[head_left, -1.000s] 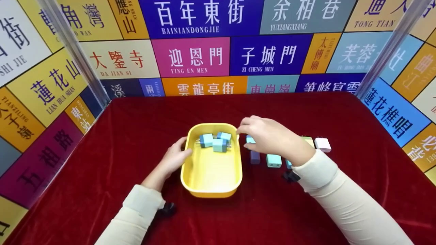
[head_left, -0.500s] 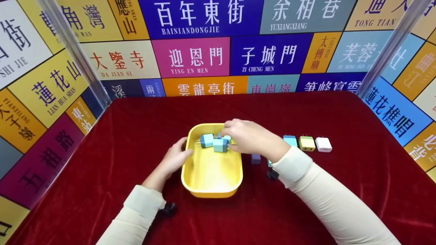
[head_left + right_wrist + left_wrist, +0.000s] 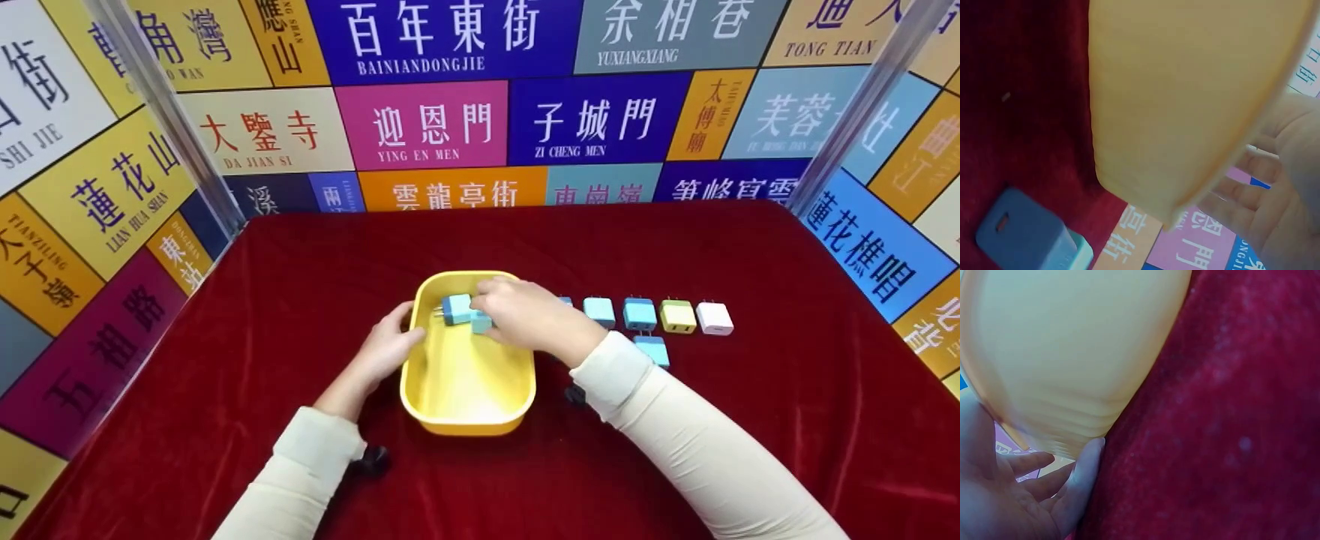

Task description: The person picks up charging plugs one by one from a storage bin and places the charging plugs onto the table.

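Observation:
My left hand [image 3: 384, 345] holds the left wall of a yellow plastic bin [image 3: 469, 390], and its thumb and fingers also show against the bin [image 3: 1084, 337] in the left wrist view. Inside the bin's far half, my right hand [image 3: 529, 315] reaches down over the USB chargers. A light-blue charger [image 3: 456, 309] lies beside its fingertips, prongs pointing left. Another charger [image 3: 480, 323] is partly covered by the fingers; whether they pinch it is hidden. In the right wrist view the bin wall [image 3: 1185, 101] blocks those fingertips.
Right of the bin, chargers stand in a row, including a light-blue one [image 3: 598, 312], a blue one [image 3: 639, 313], a green one [image 3: 677, 316] and a white one [image 3: 715, 319]. Another charger [image 3: 651, 350] lies nearer. Red cloth [image 3: 600, 465] covers the table; sign-printed panels [image 3: 420, 124] surround it.
My right hand has moved left from beside the row of chargers, over the bin's right rim and down among the chargers inside. The left hand has stayed on the bin.

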A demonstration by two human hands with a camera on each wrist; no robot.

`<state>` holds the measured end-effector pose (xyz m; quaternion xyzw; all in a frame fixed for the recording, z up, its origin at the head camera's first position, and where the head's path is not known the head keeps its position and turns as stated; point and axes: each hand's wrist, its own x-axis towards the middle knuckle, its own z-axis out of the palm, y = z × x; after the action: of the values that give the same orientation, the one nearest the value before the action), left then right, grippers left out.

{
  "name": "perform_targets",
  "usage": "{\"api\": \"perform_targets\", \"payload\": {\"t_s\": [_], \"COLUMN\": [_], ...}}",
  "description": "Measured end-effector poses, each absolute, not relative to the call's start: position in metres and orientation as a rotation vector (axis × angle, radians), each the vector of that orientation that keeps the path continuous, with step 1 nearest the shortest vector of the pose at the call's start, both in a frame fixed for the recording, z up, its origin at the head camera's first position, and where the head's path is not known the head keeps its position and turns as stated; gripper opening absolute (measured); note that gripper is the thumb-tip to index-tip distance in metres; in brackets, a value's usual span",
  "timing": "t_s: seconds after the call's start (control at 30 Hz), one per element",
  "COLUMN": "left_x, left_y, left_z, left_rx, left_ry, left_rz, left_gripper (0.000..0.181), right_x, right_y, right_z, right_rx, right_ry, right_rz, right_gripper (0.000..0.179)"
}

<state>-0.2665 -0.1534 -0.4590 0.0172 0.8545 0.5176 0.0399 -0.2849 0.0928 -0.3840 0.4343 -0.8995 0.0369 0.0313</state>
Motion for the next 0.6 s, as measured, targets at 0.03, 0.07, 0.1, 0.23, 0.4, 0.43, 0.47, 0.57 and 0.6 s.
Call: {"api": "perform_targets", "payload": {"t_s": [0.03,0.07,0.1,0.23,0.4,0.43,0.47,0.57,0.6], "left_x": [-0.266,-0.266,-0.266,-0.266,-0.266,-0.266,-0.266,-0.266,-0.266], "left_y": [-0.153,-0.153,-0.152,-0.152,-0.152,-0.152,-0.153,-0.153,-0.154], "left_z": [-0.459,-0.459,-0.459,-0.458,-0.458,-0.458,-0.458,-0.459,-0.459], "left_rx": [0.050,0.049,0.049,0.049,0.052,0.053,0.053,0.053,0.053], "left_ry": [2.618,2.616,2.614,2.607,2.612,2.611,2.611,2.609,2.609], "left_rz": [1.584,1.583,1.583,1.587,1.590,1.591,1.593,1.596,1.596], "left_gripper": [0.062,0.063,0.063,0.062,0.062,0.062,0.062,0.062,0.062], "right_x": [-0.285,-0.285,-0.286,-0.287,-0.288,-0.289,-0.289,-0.289,-0.289], "right_y": [0.092,0.091,0.090,0.089,0.087,0.087,0.086,0.084,0.084], "right_z": [-0.386,-0.387,-0.389,-0.394,-0.397,-0.398,-0.399,-0.400,-0.400], "right_rx": [1.329,1.322,1.314,1.288,1.281,1.280,1.279,1.278,1.279], "right_ry": [-2.769,-2.766,-2.766,-2.766,-2.756,-2.752,-2.747,-2.739,-2.736], "right_rz": [0.099,0.080,0.064,0.025,0.015,0.010,0.009,0.024,0.030], "right_gripper": [0.032,0.031,0.030,0.026,0.024,0.023,0.022,0.018,0.017]}}
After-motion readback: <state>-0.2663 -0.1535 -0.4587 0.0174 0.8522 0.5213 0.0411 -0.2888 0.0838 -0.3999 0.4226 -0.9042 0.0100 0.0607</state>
